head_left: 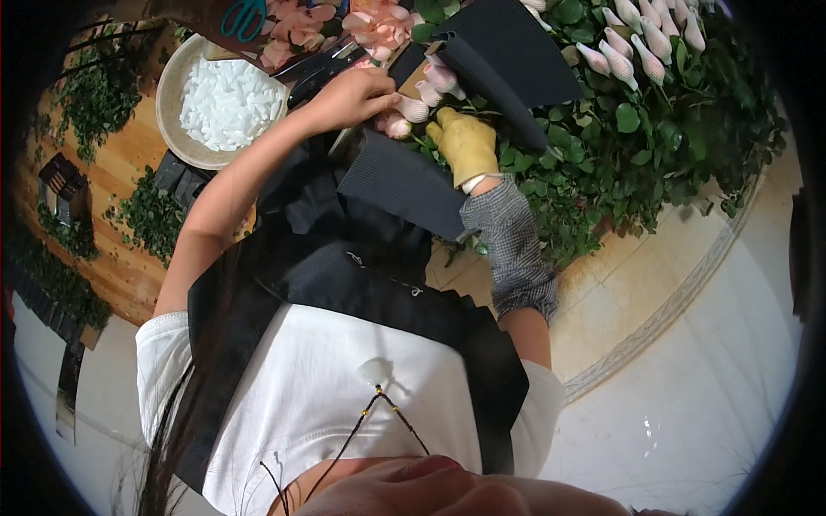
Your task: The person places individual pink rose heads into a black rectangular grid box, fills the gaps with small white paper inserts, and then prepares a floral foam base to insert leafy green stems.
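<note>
My left hand (354,101), bare, is closed with its fingertips at a pale pink rosebud (411,108) in a white net sleeve. Several more netted rosebuds (442,77) lie beside it. My right hand (465,144), in a yellow glove, is bent around rose stems just right of these buds; its palm side is hidden. Below the hands is a dark grey corrugated sheet (403,182). Another dark corrugated sheet (503,90) stands folded beyond the glove. Black-handled cutters (325,70) lie just past my left wrist.
A round bowl (163,107) of small white pieces stands left of my forearm. Teal scissors (244,19) and peach-pink blooms (379,26) lie at the back. Leafy rose stems (628,129) with netted buds (650,52) fill the right. Leaf piles (142,219) dot the wooden floor.
</note>
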`<state>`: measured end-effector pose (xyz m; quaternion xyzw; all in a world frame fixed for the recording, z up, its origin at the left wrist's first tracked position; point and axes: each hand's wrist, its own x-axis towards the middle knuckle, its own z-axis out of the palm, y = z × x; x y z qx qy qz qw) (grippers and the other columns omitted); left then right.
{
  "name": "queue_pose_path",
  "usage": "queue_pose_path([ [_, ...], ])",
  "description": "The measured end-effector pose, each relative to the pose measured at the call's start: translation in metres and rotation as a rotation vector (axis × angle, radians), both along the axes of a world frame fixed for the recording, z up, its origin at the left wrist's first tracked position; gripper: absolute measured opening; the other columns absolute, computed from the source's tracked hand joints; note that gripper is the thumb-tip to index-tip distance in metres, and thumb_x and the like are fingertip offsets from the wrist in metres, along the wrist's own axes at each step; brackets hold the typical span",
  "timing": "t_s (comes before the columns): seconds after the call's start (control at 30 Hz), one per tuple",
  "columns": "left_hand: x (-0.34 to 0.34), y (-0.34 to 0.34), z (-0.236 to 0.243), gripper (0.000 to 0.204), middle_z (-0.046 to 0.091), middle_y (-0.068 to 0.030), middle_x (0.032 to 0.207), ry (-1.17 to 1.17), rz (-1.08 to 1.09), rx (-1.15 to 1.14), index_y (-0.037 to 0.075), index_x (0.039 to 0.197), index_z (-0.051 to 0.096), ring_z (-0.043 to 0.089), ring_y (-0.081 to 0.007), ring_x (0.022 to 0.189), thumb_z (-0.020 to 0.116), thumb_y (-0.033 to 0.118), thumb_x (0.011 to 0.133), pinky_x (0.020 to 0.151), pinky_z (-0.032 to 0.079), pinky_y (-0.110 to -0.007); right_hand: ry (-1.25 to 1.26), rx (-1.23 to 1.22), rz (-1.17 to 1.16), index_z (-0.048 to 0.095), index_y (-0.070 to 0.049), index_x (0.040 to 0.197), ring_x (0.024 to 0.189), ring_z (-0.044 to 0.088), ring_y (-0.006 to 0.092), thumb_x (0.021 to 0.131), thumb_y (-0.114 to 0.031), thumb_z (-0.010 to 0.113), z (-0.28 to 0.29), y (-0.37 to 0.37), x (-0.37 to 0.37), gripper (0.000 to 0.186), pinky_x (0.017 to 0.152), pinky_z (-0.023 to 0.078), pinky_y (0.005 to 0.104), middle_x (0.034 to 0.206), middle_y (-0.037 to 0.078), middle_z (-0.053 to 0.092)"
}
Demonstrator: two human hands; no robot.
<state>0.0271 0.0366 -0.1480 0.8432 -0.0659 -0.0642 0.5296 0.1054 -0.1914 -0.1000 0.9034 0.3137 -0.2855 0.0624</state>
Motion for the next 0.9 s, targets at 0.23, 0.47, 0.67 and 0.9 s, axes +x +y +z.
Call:
queue_pose_path([
  [0.23, -0.017, 0.035, 0.003, 0.017, 0.057, -0.0047, 0.074, -0.063, 0.466, -0.274, -0.001, 0.086, 0.06, 0.054, -0.0145, 0.066, 0.056, 0.014, 0.093, 0.064, 0.046, -0.031, -0.028, 0.348, 0.004, 0.067, -0.011, 0.096, 0.07, 0.069, 0.0324, 0.089, -0.04, 0.066, 0.036, -0.008, -0.001, 0.03, 0.064, 0.053, 0.0462, 0.075, 0.013, 0.07],
  [0.47, 0.03, -0.032, 0.016, 0.04, 0.067, -0.0128, 0.085, -0.017, 0.134, 0.389, 0.004, 0.09, 0.065, 0.066, -0.036, 0.083, 0.069, 0.044, 0.088, 0.068, 0.053, -0.045, -0.17, -0.062, 0.021, 0.066, -0.01, 0.097, 0.073, 0.071, 0.0323, 0.089, -0.045, 0.065, 0.002, 0.004, 0.008, 0.036, 0.067, 0.054, 0.046, 0.081, 0.013, 0.073],
  [0.67, 0.023, -0.017, -0.015, 0.025, 0.067, -0.014, 0.078, 0.236, 0.181, -0.22, 0.002, 0.089, 0.07, 0.065, -0.0216, 0.065, 0.065, 0.026, 0.091, 0.064, 0.05, -0.035, -0.175, 0.018, -0.07, 0.066, -0.013, 0.093, 0.068, 0.071, 0.0328, 0.091, -0.044, 0.061, -0.019, -0.007, 0.013, 0.032, 0.064, 0.054, 0.0464, 0.076, 0.013, 0.072],
  [0.9, -0.016, 0.024, -0.007, 0.016, 0.065, -0.0045, 0.086, -0.065, 0.644, -0.363, -0.001, 0.085, 0.063, 0.064, -0.0168, 0.086, 0.058, 0.013, 0.091, 0.079, 0.051, -0.033, -0.233, 0.337, 0.054, 0.068, -0.012, 0.1, 0.062, 0.069, 0.0321, 0.093, -0.039, 0.062, 0.008, -0.016, 0.005, 0.028, 0.058, 0.053, 0.0453, 0.068, 0.011, 0.069],
])
